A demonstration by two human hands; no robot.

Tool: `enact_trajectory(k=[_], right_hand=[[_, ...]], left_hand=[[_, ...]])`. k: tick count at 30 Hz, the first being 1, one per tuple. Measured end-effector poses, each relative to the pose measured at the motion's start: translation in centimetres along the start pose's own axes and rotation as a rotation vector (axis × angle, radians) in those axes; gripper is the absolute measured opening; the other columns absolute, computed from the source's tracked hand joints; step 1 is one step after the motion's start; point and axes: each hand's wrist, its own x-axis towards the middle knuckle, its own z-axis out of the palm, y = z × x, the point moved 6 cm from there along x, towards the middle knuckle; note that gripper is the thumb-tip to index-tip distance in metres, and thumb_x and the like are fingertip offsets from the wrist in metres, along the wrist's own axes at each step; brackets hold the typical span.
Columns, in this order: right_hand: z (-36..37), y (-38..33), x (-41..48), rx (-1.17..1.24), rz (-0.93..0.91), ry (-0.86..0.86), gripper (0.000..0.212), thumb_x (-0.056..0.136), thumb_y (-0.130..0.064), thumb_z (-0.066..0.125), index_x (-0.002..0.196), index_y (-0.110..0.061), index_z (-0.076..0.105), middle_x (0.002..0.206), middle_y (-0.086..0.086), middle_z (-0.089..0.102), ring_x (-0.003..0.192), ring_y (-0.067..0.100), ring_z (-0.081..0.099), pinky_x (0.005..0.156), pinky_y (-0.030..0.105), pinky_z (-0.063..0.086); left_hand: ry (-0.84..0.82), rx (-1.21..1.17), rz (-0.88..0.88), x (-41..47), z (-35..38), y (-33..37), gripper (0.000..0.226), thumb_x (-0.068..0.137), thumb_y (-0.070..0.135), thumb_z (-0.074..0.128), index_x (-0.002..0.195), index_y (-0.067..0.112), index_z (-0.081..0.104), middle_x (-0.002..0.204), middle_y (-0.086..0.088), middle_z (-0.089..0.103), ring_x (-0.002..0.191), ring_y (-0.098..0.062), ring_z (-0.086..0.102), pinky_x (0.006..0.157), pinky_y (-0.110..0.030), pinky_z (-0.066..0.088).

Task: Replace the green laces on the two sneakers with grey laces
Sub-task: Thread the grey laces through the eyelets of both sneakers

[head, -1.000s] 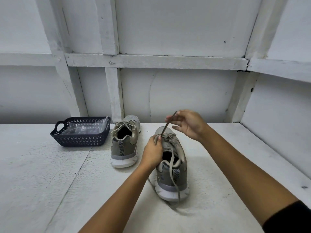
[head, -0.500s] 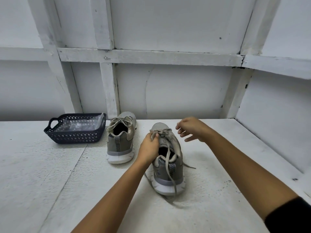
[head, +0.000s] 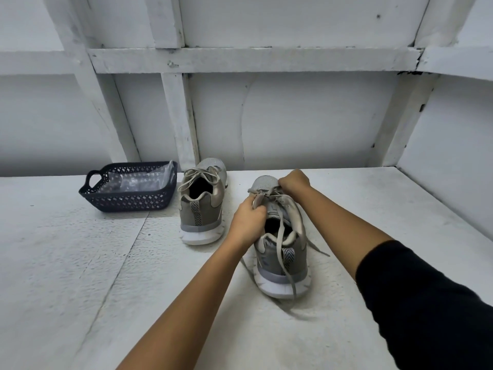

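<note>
Grip on both sides: left hand (head: 246,218) pinches the eyelet edge of the near sneaker (head: 270,263) on the tabletop (head: 80,263), right hand (head: 293,181) curls round its lace (head: 279,236) near the toe. Likely unthreading the old lace; next, pull the lowest crossing free. Second sneaker (head: 201,209) and a dark basket (head: 128,201) stand left, clear of the work

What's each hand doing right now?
Left hand: grips the upper of the nearer sneaker.
Right hand: curled round its lace near the toe.
</note>
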Motion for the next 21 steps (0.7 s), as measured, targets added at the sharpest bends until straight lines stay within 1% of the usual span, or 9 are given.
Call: enact_trajectory(k=[2,4,8,12,15,16,18,19,21], right_hand=[[0.3,-0.6,0.5,0.011,0.002,0.026,0.009,0.089,-0.009,0.051,0.082,-0.004,0.055,0.106,0.019,0.061,0.095,0.032,0.057,0.055,0.025,0.040],[0.8,-1.3,1.4,0.030,-0.033,0.042,0.021,0.091,-0.016,0.056,0.102,-0.001,0.065,0.116,0.016,0.064,0.107,0.031,0.059,0.075,0.028,0.045],[1.8,-4.6,1.2,0.113,-0.260,-0.010,0.018,0.086,-0.025,0.064,0.098,-0.018,0.074,0.109,0.003,0.070,0.106,0.021,0.061,0.093,0.032,0.047],[2.2,-8.3,-2.5,-0.080,-0.592,-0.366,0.032,0.089,-0.016,0.062,0.120,-0.011,0.064,0.122,0.006,0.064,0.112,0.012,0.058,0.085,0.018,0.038],[0.5,-8.5,-3.7,-0.318,-0.630,-0.256,0.041,0.091,-0.021,0.056,0.130,-0.010,0.055,0.133,0.010,0.056,0.121,0.023,0.053,0.094,0.025,0.039],[-0.3,-8.1,-3.9,-0.369,-0.605,-0.207,0.036,0.090,-0.019,0.055,0.123,-0.008,0.061,0.126,0.012,0.061,0.115,0.026,0.056,0.091,0.028,0.042],[-1.0,-6.8,-4.7,-0.490,-0.538,-0.234,0.022,0.087,-0.017,0.052,0.094,-0.003,0.067,0.088,0.013,0.066,0.088,0.031,0.058,0.069,0.029,0.046],[-1.1,-6.2,-5.4,-0.555,-0.507,-0.282,0.019,0.087,-0.018,0.052,0.083,-0.004,0.063,0.072,0.010,0.059,0.076,0.030,0.053,0.058,0.028,0.041],[-1.1,-5.4,-6.7,-0.634,-0.488,-0.332,0.016,0.087,-0.021,0.055,0.078,-0.009,0.061,0.063,0.005,0.049,0.069,0.025,0.047,0.051,0.024,0.033]], left_hand=[[-0.009,0.018,-0.009,-0.2,0.1,0.2,0.027,0.063,0.024,0.033,0.079,0.015,0.052,0.083,-0.020,0.056,0.078,-0.020,0.046,0.073,-0.033,0.037],[-0.010,0.030,-0.005,-0.2,0.1,0.3,0.031,0.063,0.024,0.033,0.083,0.013,0.054,0.096,-0.022,0.061,0.080,-0.028,0.049,0.073,-0.032,0.037],[-0.016,0.038,0.010,-0.1,0.0,0.0,0.051,0.064,0.024,0.034,0.106,0.010,0.060,0.104,-0.012,0.065,0.097,-0.026,0.057,0.088,-0.036,0.044],[-0.022,0.042,0.000,-0.2,0.1,0.3,0.052,0.064,0.024,0.034,0.110,0.013,0.057,0.110,-0.007,0.063,0.105,-0.025,0.055,0.095,-0.038,0.043],[-0.018,0.041,0.005,-0.3,0.1,0.2,0.044,0.064,0.024,0.035,0.101,0.016,0.056,0.107,-0.007,0.064,0.104,-0.026,0.056,0.097,-0.040,0.043],[-0.013,0.038,0.009,-0.1,0.1,0.0,0.046,0.064,0.024,0.035,0.101,0.013,0.058,0.105,-0.008,0.065,0.103,-0.027,0.057,0.098,-0.043,0.044],[-0.003,0.036,0.009,0.2,0.2,-0.4,0.049,0.064,0.024,0.036,0.104,0.012,0.061,0.104,-0.010,0.066,0.102,-0.029,0.059,0.096,-0.048,0.045],[0.000,0.035,0.009,0.3,0.2,-0.5,0.050,0.064,0.025,0.036,0.106,0.013,0.061,0.104,-0.011,0.066,0.102,-0.030,0.059,0.096,-0.049,0.045],[0.004,0.027,0.015,0.4,0.3,-0.5,0.052,0.064,0.025,0.036,0.108,0.015,0.061,0.106,-0.009,0.066,0.103,-0.028,0.059,0.096,-0.049,0.045]])
